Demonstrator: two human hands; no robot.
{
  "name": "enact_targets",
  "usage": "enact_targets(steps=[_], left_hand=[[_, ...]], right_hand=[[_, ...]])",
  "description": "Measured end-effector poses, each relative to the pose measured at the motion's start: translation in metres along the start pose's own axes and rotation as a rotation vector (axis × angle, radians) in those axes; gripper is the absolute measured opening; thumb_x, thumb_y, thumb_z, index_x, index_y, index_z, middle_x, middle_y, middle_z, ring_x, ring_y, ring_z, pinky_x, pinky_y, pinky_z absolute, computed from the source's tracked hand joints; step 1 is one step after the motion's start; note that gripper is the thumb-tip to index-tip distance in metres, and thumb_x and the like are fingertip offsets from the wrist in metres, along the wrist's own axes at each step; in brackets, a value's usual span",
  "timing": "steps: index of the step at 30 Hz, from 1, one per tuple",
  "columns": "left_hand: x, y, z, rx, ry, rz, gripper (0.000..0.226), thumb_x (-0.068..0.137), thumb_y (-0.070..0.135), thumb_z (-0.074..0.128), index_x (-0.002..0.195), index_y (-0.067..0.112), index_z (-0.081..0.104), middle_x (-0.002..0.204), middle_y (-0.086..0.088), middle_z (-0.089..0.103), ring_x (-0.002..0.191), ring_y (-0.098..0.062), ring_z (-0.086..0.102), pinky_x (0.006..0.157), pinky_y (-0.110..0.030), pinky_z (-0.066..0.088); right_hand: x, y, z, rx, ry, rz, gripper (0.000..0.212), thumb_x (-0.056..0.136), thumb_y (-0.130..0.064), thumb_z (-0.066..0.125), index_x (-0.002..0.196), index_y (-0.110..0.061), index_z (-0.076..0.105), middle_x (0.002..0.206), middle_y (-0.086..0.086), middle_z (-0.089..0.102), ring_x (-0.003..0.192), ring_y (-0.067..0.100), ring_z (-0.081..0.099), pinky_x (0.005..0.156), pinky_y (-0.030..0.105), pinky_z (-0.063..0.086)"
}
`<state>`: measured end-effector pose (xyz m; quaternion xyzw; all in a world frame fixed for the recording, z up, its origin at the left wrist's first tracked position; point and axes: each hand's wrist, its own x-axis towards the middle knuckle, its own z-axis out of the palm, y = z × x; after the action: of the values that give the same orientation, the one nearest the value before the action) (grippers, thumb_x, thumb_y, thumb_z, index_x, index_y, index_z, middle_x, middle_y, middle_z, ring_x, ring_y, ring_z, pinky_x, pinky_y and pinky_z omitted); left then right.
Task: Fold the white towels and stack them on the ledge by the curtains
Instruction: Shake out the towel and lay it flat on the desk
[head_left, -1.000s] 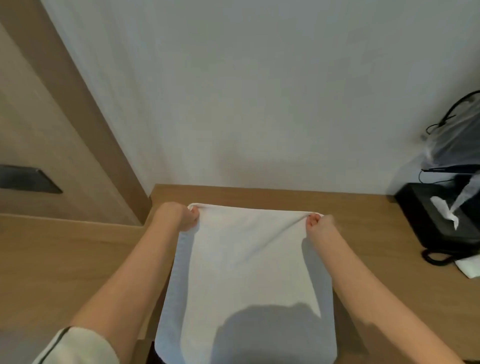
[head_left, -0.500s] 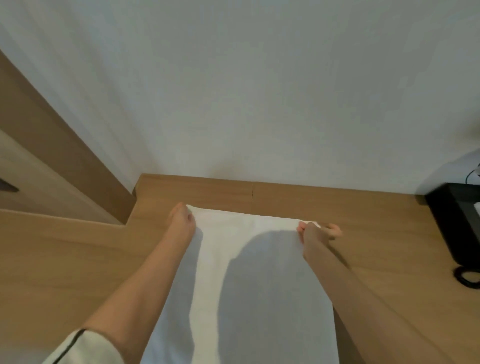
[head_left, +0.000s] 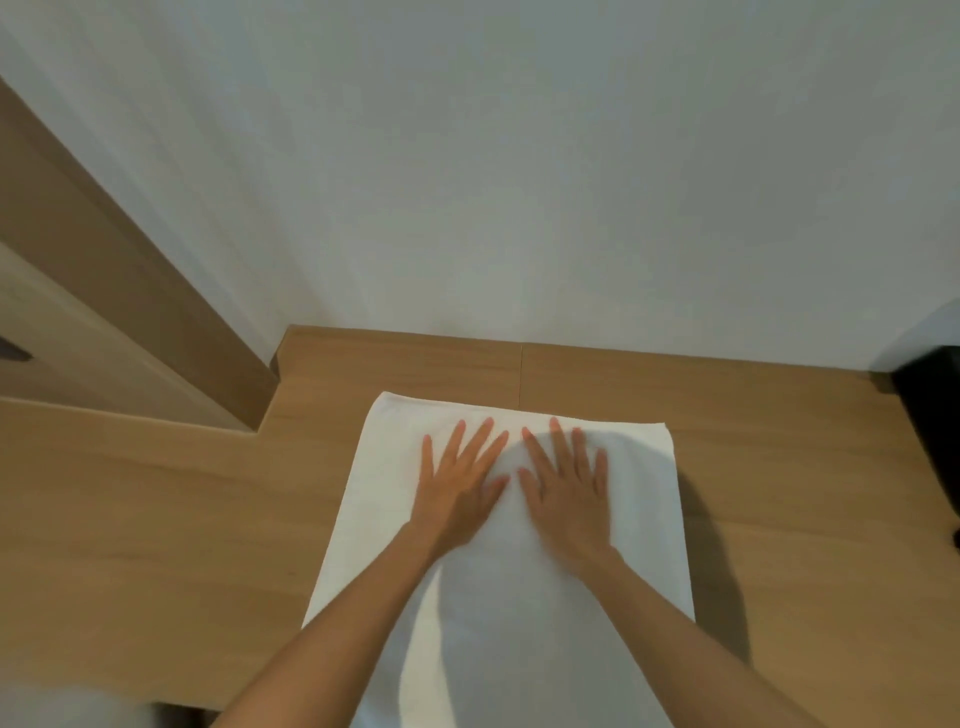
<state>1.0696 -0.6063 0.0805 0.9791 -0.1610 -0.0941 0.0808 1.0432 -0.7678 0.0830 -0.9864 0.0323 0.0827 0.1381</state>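
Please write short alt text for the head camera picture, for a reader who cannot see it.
Two hands, left hand and right hand, lie flat side by side with straight fingers on a white towel spread on a wooden surface. A plain white wall stands behind, and a dark object shows at the right edge.

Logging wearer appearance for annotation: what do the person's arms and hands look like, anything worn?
Both forearms are bare: no sleeves, gloves, watch or bracelet show. The left hand and right hand carry no visible rings. A pale blur at lower left may be clothing.
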Motion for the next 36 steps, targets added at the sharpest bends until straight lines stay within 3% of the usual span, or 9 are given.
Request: enact_targets(steps=[3,8,10,12,16,22,25,29,36], left_hand=[[0.002,-0.027,-0.003,-0.030,0.023,-0.131,0.053,0.098,0.053,0.017,0.145,0.045,-0.007,0.149,0.013,-0.027,0.145,-0.016,-0.017,0.113,-0.048,-0.013],[-0.006,-0.056,-0.020,-0.088,0.025,-0.246,0.057,0.096,0.049,0.010,0.147,0.035,-0.011,0.152,0.004,-0.028,0.144,-0.014,-0.019,0.113,-0.055,-0.006],[-0.012,-0.058,-0.028,-0.305,0.202,-0.337,0.056,0.101,0.031,0.033,0.152,0.022,0.012,0.159,-0.011,-0.004,0.146,-0.026,0.002,0.116,-0.044,0.008],[-0.016,-0.068,-0.033,-0.467,0.379,-0.455,0.047,0.097,0.015,0.047,0.143,0.007,0.036,0.143,-0.020,0.034,0.129,-0.031,0.033,0.106,-0.033,0.025],[-0.007,-0.086,-0.039,-0.576,0.348,-0.523,0.033,0.094,0.018,0.054,0.126,0.008,0.055,0.112,-0.012,0.057,0.104,-0.024,0.048,0.094,-0.034,0.038],[0.016,-0.088,-0.043,-0.681,0.381,-0.518,0.020,0.088,0.010,0.064,0.107,0.006,0.061,0.097,-0.008,0.057,0.086,-0.019,0.053,0.073,-0.020,0.035],[0.021,-0.092,-0.043,-0.673,0.404,-0.547,0.013,0.087,0.012,0.066,0.100,0.009,0.064,0.090,-0.002,0.059,0.073,-0.011,0.052,0.064,-0.013,0.032],[0.019,-0.094,-0.044,-0.633,0.421,-0.494,0.011,0.086,0.015,0.067,0.096,0.015,0.063,0.088,0.001,0.059,0.072,-0.011,0.053,0.069,-0.023,0.041],[0.026,-0.098,-0.047,-0.622,0.366,-0.462,0.010,0.086,0.011,0.067,0.094,0.006,0.063,0.089,-0.005,0.056,0.078,-0.016,0.050,0.067,-0.018,0.035]], right_hand=[[0.000,0.030,-0.004,-0.014,0.048,0.126,0.053,0.098,-0.052,0.010,0.146,-0.045,-0.011,0.157,-0.011,-0.019,0.145,0.018,-0.018,0.113,0.041,-0.019],[0.003,0.059,-0.016,-0.045,0.016,0.226,0.054,0.097,-0.054,0.009,0.148,-0.044,-0.005,0.159,-0.004,-0.014,0.146,0.024,-0.015,0.116,0.049,-0.009],[0.005,0.055,-0.018,-0.055,-0.016,0.243,0.053,0.098,-0.053,0.008,0.148,-0.044,-0.008,0.159,-0.003,-0.016,0.145,0.026,-0.017,0.112,0.056,-0.009],[0.008,0.050,-0.021,-0.068,-0.026,0.252,0.053,0.099,-0.049,0.011,0.149,-0.040,-0.005,0.159,0.000,-0.010,0.145,0.029,-0.015,0.112,0.059,-0.005],[0.014,0.045,-0.031,-0.091,0.051,0.165,0.048,0.102,-0.037,0.025,0.149,-0.026,0.023,0.154,0.000,0.023,0.144,0.025,0.010,0.116,0.050,-0.001],[0.023,0.048,-0.039,0.159,0.109,0.103,0.039,0.099,-0.025,0.043,0.137,-0.017,0.043,0.137,0.008,0.040,0.125,0.024,0.035,0.111,0.034,0.020],[0.025,0.047,-0.037,0.147,0.067,0.097,0.038,0.101,-0.025,0.039,0.139,-0.019,0.041,0.139,0.007,0.035,0.128,0.022,0.032,0.114,0.042,0.013],[0.029,0.041,-0.034,0.150,0.018,0.097,0.037,0.102,-0.020,0.033,0.138,-0.023,0.040,0.142,0.002,0.032,0.136,0.016,0.023,0.112,0.057,-0.002],[0.031,0.039,-0.037,0.180,0.018,0.094,0.034,0.101,-0.018,0.035,0.134,-0.024,0.044,0.140,-0.001,0.035,0.135,0.015,0.024,0.112,0.060,0.000]])
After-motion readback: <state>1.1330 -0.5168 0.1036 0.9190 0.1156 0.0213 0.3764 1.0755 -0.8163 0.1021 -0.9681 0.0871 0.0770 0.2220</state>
